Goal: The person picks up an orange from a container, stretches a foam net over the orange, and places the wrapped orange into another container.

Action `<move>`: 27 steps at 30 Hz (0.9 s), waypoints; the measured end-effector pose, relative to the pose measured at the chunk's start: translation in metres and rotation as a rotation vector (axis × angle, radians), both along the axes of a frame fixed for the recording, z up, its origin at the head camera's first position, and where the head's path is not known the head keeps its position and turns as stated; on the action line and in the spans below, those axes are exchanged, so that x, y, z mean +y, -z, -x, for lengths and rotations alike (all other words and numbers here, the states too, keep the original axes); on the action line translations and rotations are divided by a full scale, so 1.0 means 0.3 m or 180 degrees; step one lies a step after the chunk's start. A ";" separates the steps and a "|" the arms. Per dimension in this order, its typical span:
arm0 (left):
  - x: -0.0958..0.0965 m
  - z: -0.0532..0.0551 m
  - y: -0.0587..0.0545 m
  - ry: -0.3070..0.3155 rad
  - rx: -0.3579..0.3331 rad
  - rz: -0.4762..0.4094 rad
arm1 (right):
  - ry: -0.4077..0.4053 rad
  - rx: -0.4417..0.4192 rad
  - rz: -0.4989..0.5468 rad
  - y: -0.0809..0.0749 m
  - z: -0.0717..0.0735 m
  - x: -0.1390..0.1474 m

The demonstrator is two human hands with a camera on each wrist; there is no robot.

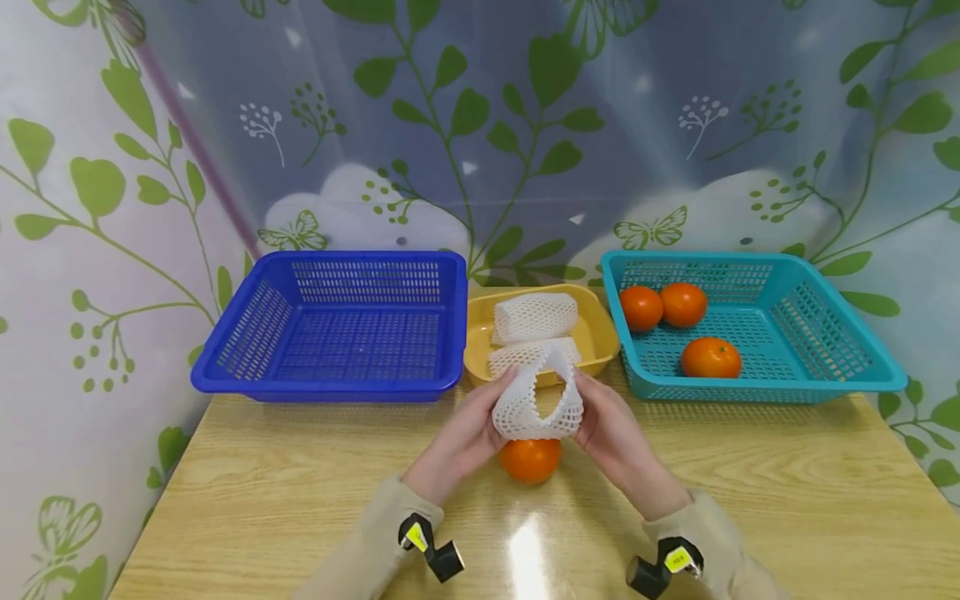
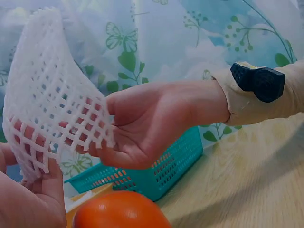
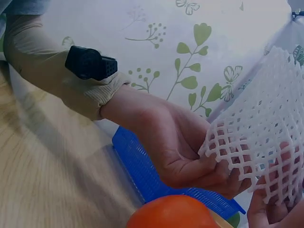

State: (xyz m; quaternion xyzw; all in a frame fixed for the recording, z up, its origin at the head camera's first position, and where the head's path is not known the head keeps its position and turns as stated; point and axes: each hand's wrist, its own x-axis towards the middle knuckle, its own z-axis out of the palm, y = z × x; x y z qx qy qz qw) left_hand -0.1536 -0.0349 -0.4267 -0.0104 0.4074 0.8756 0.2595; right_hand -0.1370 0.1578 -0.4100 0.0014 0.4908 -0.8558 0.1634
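Basically, backmost & biggest: printed curtain [image 1: 480, 142], green leaves + butterflies on blue/white. Next, wood-grain table [image 1: 270, 492], glare streak near front edge. On it, L to R along the back: blue basket [image 1: 330, 386], slotted walls & floor; yellow basket [image 1: 592, 321], much smaller, in the middle; teal basket [image 1: 750, 386], similar size to the blue one. All three sit close side by side.

Beige sleeves [image 1: 375, 529] on both arms, coming in from front. L hand [image 1: 467, 427] and R hand [image 1: 611, 427] both grip the white foam net [image 1: 516, 414], one each side, fingers curled at its lower edge; R fingertips show thru the mesh in the L wrist view. Net's held up btwn the hands, in front of the yellow basket, body rising above the fingers, w/ a wide gap on the side facing the person.

Two more nets [image 1: 536, 318] lie in the yellow basket, one behind the other. Single orange fruit [image 1: 531, 463] on table directly below held net; wrist views show a gap btwn them. Three other fruits [image 1: 711, 358] in teal basket: two together at back L, one nearer front. Smallest: blk wrist cams [image 1: 667, 567], one per cuff, yellow labels.
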 end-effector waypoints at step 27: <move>-0.069 -0.058 0.174 -0.0094 -0.0240 0.0689 | -0.0047 -0.0568 -0.1002 0.190 -0.051 0.021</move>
